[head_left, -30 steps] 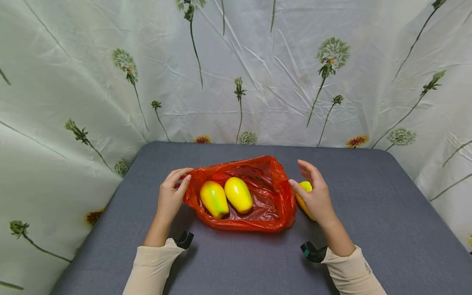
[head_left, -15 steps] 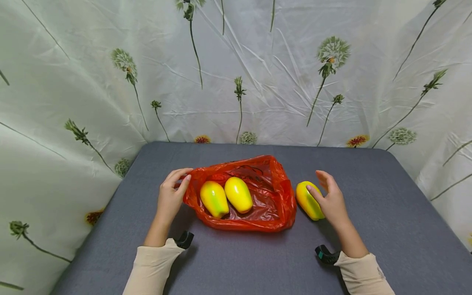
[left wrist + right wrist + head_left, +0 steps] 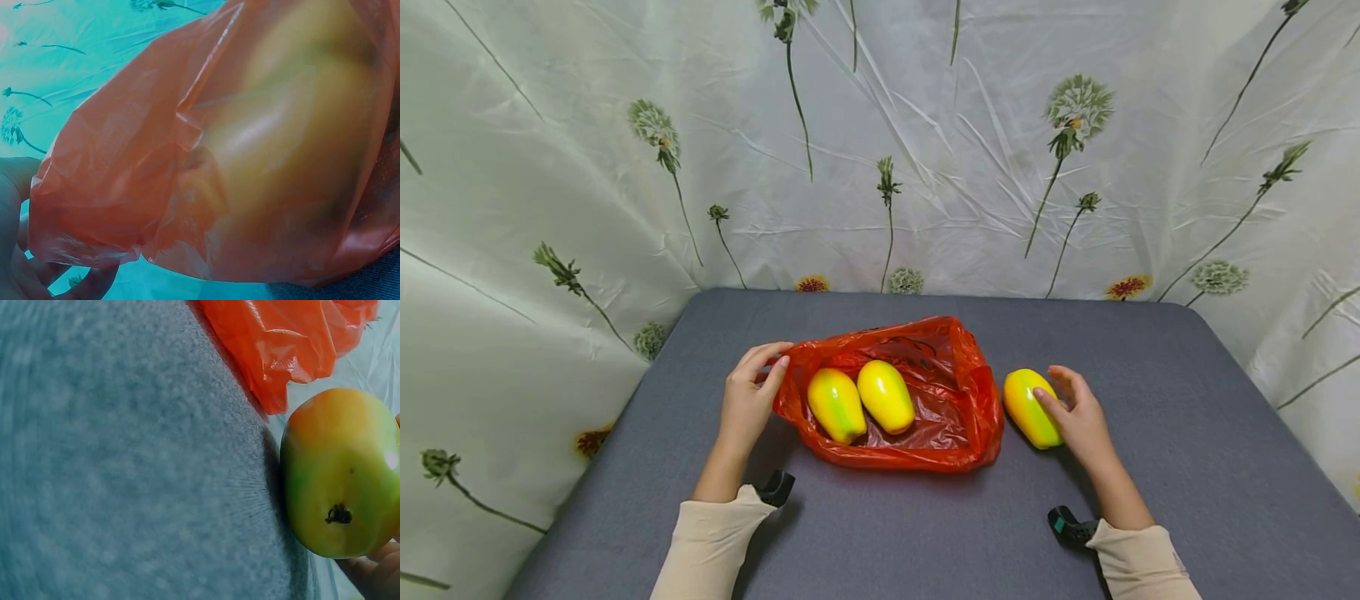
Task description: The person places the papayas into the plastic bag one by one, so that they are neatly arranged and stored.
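A red plastic bag (image 3: 917,461) lies on the table with its mouth spread wide. Inside it rest two yellow-green mangoes, the left mango (image 3: 836,406) and the right mango (image 3: 886,397). My left hand (image 3: 749,392) pinches the bag's left rim; in the left wrist view the fingers (image 3: 100,281) reach behind the thin plastic. Just right of the bag, a third mango (image 3: 1032,408) lies on the table. My right hand (image 3: 1081,417) grips this mango, thumb across its top and fingers curled at its far right side. The right wrist view shows its dark stem end (image 3: 339,514).
The grey cloth-covered table (image 3: 910,542) has rounded far corners. A white curtain (image 3: 970,150) printed with dandelions hangs behind it and along both sides. Black wrist cameras are strapped under the left sleeve (image 3: 707,542) and right sleeve (image 3: 1142,562).
My right hand has left the bag's right rim, moved right and lowered onto the third mango, its fingers closing in. The left hand and the bag have stayed in place.
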Demonstrator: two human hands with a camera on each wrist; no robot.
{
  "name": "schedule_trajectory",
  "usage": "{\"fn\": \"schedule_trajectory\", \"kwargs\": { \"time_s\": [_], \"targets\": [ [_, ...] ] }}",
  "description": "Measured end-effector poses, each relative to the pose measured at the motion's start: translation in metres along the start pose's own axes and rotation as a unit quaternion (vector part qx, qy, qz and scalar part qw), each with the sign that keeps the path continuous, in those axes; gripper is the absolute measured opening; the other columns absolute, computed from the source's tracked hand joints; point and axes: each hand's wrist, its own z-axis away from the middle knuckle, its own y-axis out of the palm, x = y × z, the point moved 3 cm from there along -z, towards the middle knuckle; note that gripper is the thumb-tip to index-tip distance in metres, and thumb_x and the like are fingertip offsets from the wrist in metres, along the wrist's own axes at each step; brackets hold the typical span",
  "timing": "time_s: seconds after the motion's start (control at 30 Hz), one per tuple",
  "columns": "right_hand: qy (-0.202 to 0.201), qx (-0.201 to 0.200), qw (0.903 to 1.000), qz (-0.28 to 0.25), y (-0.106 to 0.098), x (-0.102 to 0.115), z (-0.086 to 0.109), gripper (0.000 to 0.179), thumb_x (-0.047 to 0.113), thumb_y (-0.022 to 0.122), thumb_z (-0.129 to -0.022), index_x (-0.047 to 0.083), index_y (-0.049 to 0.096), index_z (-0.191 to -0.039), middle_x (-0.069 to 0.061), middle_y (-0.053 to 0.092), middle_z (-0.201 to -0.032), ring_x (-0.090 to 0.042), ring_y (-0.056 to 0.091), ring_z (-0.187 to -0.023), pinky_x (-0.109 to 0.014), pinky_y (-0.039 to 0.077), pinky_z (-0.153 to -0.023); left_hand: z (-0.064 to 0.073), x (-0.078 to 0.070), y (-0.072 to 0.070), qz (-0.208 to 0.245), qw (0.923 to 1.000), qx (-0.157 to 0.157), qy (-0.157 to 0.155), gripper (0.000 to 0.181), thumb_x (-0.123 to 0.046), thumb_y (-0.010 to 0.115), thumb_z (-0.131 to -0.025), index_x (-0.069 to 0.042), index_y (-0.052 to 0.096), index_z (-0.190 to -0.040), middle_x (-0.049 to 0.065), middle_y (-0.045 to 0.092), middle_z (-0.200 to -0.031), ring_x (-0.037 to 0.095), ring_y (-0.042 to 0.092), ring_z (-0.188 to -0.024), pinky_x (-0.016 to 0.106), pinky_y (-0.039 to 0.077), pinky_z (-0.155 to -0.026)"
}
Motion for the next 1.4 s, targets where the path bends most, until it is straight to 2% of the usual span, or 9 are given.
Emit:
{"fn": "schedule_trajectory", "kwargs": {
  "time_s": [0.1,0.3,0.5,0.7,0.77,0.97,1.03,1.23,1.4],
  "targets": [
    [0.016,0.015,0.9997,0.010,0.000,-0.001,0.001,0.056,0.030,0.053,-0.091,-0.003,0.033,-0.133,-0.023,0.039,-0.130,-0.038,0.041,-0.115,-0.051,0.035,-0.089,0.000,0.000,0.000,0.001,1.0000,0.001,-0.002,0.021,-0.015,0.059,-0.088,-0.008,0.065,-0.107,0.004,0.059,-0.104,0.016,0.055,-0.089,0.029,0.048,-0.073],
    [0.049,0.041,0.9973,0.035,-0.001,-0.003,0.002,0.056,0.037,0.046,-0.093,0.003,0.035,-0.135,-0.019,0.040,-0.131,-0.034,0.049,-0.104,-0.034,0.044,-0.076,0.001,0.001,0.000,0.004,1.0000,-0.002,-0.004,0.021,-0.015,0.059,-0.088,-0.009,0.065,-0.107,0.002,0.060,-0.104,0.014,0.055,-0.089,0.024,0.047,-0.072],
    [0.059,0.040,0.9971,0.029,0.000,-0.006,0.003,0.055,0.040,0.043,-0.093,0.003,0.036,-0.134,-0.020,0.041,-0.130,-0.035,0.048,-0.108,-0.038,0.043,-0.080,0.001,0.003,-0.001,0.004,1.0000,-0.003,0.004,0.021,-0.014,0.059,-0.088,-0.009,0.065,-0.107,0.004,0.060,-0.104,0.015,0.055,-0.089,0.023,0.047,-0.072],
    [0.053,0.023,0.9981,0.019,-0.001,-0.004,0.004,0.054,0.038,0.043,-0.094,0.001,0.036,-0.133,-0.021,0.043,-0.127,-0.034,0.047,-0.108,-0.015,0.041,-0.070,0.001,0.002,0.000,0.004,1.0000,-0.004,-0.004,0.021,-0.008,0.059,-0.087,-0.006,0.065,-0.106,0.007,0.060,-0.104,0.018,0.055,-0.088,0.020,0.046,-0.072],
    [0.048,0.017,0.9986,0.014,-0.002,-0.003,0.005,0.054,0.037,0.043,-0.094,0.000,0.036,-0.133,-0.021,0.043,-0.127,-0.035,0.047,-0.109,-0.012,0.039,-0.069,0.001,-0.002,0.000,0.004,0.9999,-0.004,-0.010,0.021,-0.005,0.059,-0.086,-0.004,0.065,-0.106,0.010,0.060,-0.103,0.020,0.055,-0.088,0.017,0.044,-0.072],
    [0.030,-0.001,0.9995,0.005,-0.006,0.001,0.004,0.052,0.035,0.043,-0.094,0.001,0.036,-0.133,-0.019,0.043,-0.127,-0.034,0.047,-0.109,-0.010,0.040,-0.068,0.000,-0.034,-0.004,0.000,0.9998,-0.001,-0.021,0.020,0.000,0.057,-0.086,0.004,0.063,-0.105,0.017,0.059,-0.103,0.024,0.055,-0.088,0.012,0.041,-0.072],
    [0.022,-0.010,0.9997,0.008,-0.007,0.003,0.004,0.050,0.034,0.043,-0.095,0.002,0.037,-0.133,-0.018,0.044,-0.126,-0.029,0.049,-0.107,-0.010,0.041,-0.068,0.000,-0.038,-0.005,-0.001,0.9998,0.000,-0.020,0.020,0.000,0.057,-0.086,0.004,0.063,-0.105,0.017,0.059,-0.103,0.024,0.055,-0.088,0.014,0.042,-0.073],
    [0.005,-0.040,0.9992,-0.005,-0.012,0.013,0.004,0.045,0.028,0.048,-0.094,0.003,0.041,-0.131,-0.015,0.046,-0.123,0.002,0.048,-0.090,-0.012,0.043,-0.064,0.001,-0.039,-0.005,0.000,0.9999,-0.002,-0.014,0.020,0.000,0.057,-0.086,0.004,0.063,-0.104,0.016,0.059,-0.102,0.023,0.055,-0.087,0.016,0.043,-0.072],
    [-0.004,-0.057,0.9982,-0.015,-0.014,0.025,0.003,0.043,0.024,0.049,-0.093,0.003,0.042,-0.130,-0.015,0.046,-0.123,0.004,0.048,-0.090,-0.011,0.042,-0.065,0.000,-0.039,-0.005,0.005,1.0000,-0.003,-0.006,0.020,0.001,0.058,-0.085,0.004,0.063,-0.104,0.017,0.059,-0.102,0.023,0.056,-0.087,0.016,0.044,-0.072]
  ]
}}
